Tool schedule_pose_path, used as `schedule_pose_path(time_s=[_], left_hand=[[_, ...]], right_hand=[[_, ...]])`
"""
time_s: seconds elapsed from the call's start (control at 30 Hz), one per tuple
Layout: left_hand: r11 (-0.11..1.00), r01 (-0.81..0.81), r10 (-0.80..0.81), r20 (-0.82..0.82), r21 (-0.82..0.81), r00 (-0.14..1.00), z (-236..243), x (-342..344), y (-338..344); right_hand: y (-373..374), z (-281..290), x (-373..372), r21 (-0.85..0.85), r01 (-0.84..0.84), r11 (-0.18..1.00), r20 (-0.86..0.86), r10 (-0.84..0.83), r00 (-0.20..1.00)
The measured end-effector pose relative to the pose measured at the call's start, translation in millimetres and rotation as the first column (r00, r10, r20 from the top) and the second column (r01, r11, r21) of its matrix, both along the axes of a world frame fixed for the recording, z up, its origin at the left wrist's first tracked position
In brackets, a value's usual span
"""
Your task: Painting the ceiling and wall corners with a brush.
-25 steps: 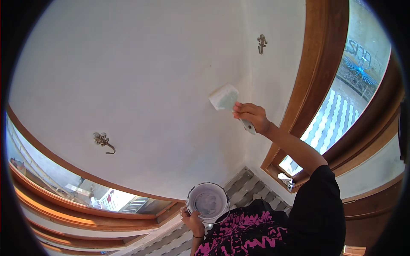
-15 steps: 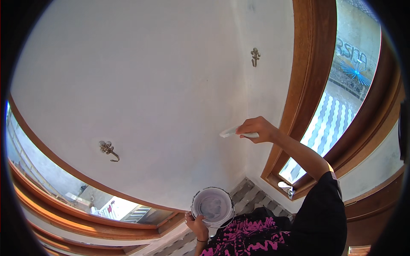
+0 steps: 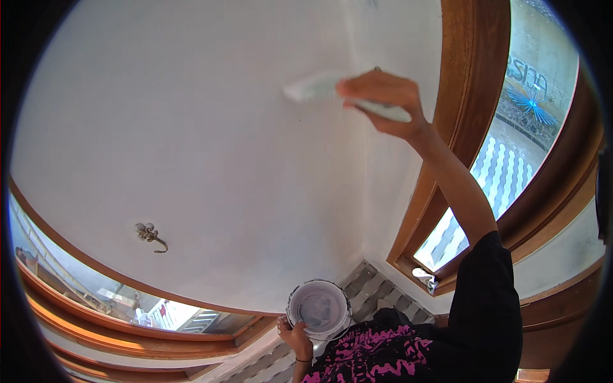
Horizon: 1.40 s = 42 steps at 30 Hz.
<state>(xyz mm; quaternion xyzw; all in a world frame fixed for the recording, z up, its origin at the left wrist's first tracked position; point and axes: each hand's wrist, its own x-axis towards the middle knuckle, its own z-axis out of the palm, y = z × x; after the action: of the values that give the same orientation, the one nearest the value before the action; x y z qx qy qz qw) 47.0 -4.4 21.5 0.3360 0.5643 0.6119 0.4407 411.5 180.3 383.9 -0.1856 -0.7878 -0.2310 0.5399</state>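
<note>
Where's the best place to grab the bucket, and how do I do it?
I'd hold the bucket by its near-left rim, coming from the lower left, where the left hand is now. It's round and its open mouth faces up, so a thumb can likely go over the rim while fingers press outside.

We think this is a room in a home. We see a plain white wall (image 3: 191,140) with an ornate metal hook (image 3: 151,237), a wide brown wooden frame (image 3: 474,76) around the window, and a floor (image 3: 370,287) of grey and white pattern. Behind the glass we notice patterned paving (image 3: 502,167) and a concrete wall (image 3: 546,41).
</note>
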Motion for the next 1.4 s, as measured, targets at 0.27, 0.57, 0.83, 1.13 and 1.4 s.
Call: schedule_pose_path(time_s=[0.27,0.57,0.83,1.13,1.4], left_hand=[[1.0,0.027,-0.027,-0.025,0.004,0.999,17.9,4.7,-1.3],[0.989,0.147,-0.141,-0.275,0.002,0.951,30.9,11.4,14.8],[0.999,0.044,-0.048,-0.256,-0.02,0.966,8.8,14.6,20.0],[0.993,0.066,-0.004,-0.539,0.095,0.842,-49.5,30.4,19.6],[0.993,0.051,0.034,-0.664,0.109,0.747,-44.5,39.9,24.9]], right_hand=[[29.8,-121.8,0.8,-0.042,0.031,0.999,-0.132,-0.036,0.991],[-40.5,-192.2,-8.1,-0.559,-0.008,0.829,-0.185,-0.116,0.976],[-126.4,-224.6,-60.4,-0.72,-0.693,0.045,-0.636,-0.441,0.633],[-157.1,-302.1,-114.9,-0.398,-0.905,-0.147,-0.582,-0.723,0.373],[-141.0,-324.5,-124.5,-0.717,-0.688,-0.114,-0.531,-0.55,0.644]])
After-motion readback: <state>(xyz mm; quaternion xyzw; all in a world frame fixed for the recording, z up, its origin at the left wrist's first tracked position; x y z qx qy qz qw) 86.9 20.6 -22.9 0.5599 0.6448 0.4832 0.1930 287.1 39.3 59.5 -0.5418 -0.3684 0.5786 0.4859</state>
